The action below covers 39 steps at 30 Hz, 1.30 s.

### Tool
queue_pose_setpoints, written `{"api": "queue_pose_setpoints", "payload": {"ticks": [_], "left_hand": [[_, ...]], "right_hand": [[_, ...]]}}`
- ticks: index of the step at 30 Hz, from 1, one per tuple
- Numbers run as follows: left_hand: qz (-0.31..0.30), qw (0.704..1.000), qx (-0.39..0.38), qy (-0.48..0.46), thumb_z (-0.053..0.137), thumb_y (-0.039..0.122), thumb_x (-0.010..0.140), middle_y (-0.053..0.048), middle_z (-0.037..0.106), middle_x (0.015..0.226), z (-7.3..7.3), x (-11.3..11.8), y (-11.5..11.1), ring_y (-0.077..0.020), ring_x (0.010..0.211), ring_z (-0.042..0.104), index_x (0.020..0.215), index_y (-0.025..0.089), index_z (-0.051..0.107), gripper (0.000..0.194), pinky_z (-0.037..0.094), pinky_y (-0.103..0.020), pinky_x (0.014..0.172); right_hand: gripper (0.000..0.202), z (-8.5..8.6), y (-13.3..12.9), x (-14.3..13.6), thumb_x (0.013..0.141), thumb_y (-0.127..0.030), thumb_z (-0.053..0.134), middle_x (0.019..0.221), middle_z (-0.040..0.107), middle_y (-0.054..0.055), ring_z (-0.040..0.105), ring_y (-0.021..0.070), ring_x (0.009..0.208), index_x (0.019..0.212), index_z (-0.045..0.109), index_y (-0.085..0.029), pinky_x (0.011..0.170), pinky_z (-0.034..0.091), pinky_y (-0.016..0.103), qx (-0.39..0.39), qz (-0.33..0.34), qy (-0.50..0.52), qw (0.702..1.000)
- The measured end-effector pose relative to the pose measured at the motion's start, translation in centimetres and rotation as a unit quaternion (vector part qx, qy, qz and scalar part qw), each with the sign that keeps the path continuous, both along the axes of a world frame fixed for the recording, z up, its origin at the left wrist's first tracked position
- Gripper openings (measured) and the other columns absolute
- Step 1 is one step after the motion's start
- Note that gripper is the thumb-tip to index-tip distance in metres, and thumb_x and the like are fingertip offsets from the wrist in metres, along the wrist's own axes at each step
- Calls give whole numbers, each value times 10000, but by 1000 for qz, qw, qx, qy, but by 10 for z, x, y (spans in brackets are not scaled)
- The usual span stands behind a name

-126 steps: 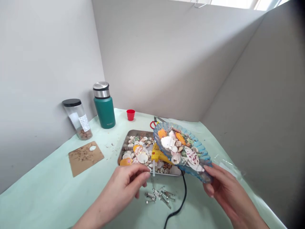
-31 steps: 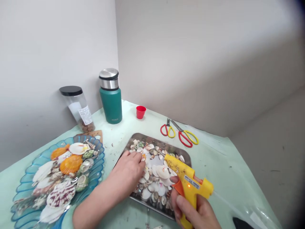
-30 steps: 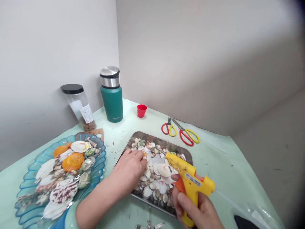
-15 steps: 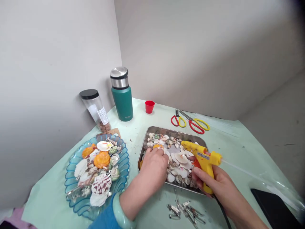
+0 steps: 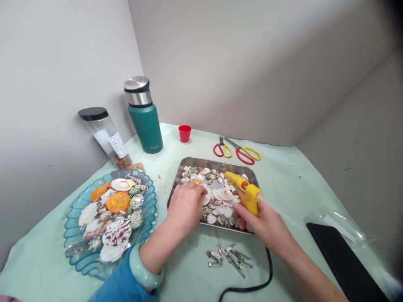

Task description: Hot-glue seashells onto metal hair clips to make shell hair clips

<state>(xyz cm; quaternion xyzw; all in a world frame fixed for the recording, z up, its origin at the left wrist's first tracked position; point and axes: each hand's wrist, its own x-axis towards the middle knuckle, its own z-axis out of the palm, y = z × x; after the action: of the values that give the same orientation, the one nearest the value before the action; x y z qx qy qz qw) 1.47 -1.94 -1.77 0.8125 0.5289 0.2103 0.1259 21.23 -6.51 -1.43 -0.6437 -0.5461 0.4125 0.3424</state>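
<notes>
My right hand (image 5: 264,222) is wrapped round the handle of a yellow hot glue gun (image 5: 244,191), its nozzle pointing away to the left over the metal tray (image 5: 217,162). A clear glue stick (image 5: 277,209) sticks out of the gun's back. In the tray lie many small seashells, with white scallop shells (image 5: 225,194) near the gun. At the tray's left side, my left hand (image 5: 187,205) reaches down with curled fingers beside an orange shell (image 5: 197,182). The fingertips are hidden, and whatever they pinch does not show.
A blue scalloped plate (image 5: 71,235) with larger shells stands at left. Metal pin clips (image 5: 231,258) and a black cord (image 5: 248,289) lie in front of the tray. Behind are a green bottle (image 5: 146,128), a jar (image 5: 102,134), a red cup (image 5: 184,134) and scissors (image 5: 245,153); right, a black flat object (image 5: 340,256).
The view has shifted, moving everything left and slightly up. The glue gun has turned so its back end faces me more, and its cord shows more. My left hand stays in the tray.
</notes>
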Motion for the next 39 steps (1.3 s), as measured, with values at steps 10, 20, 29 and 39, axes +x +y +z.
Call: {"api": "queue_pose_setpoints", "payload": {"ticks": [10,20,29,39], "left_hand": [[41,936,-179,-300,584,273,741,-17,652,715,12,17,-3,-136,558,575,833,163,632,151,460,-260,552],[4,832,-303,-465,711,349,640,11,602,605,23,29,-16,-90,484,513,731,139,648,237,405,-202,473],[3,741,-391,-546,740,388,646,14,593,543,20,26,-17,-97,496,550,788,140,681,292,433,-201,512],[0,636,-424,-644,786,219,619,-34,692,714,13,29,-16,-102,607,625,821,144,705,230,491,-210,647]], "right_hand": [[226,3,-6,20,781,-376,571,593,618,-13,522,129,408,929,563,-206,444,414,260,55,7,3,998],[310,19,12,-8,724,-286,639,778,600,-20,559,102,519,991,533,-171,576,466,270,113,9,203,972],[286,22,11,-14,725,-243,631,746,579,-36,530,92,519,977,509,-185,556,451,250,110,15,251,962],[309,24,8,-25,732,-263,657,719,556,-45,505,75,490,988,502,-189,452,387,198,105,-18,330,938]]}}
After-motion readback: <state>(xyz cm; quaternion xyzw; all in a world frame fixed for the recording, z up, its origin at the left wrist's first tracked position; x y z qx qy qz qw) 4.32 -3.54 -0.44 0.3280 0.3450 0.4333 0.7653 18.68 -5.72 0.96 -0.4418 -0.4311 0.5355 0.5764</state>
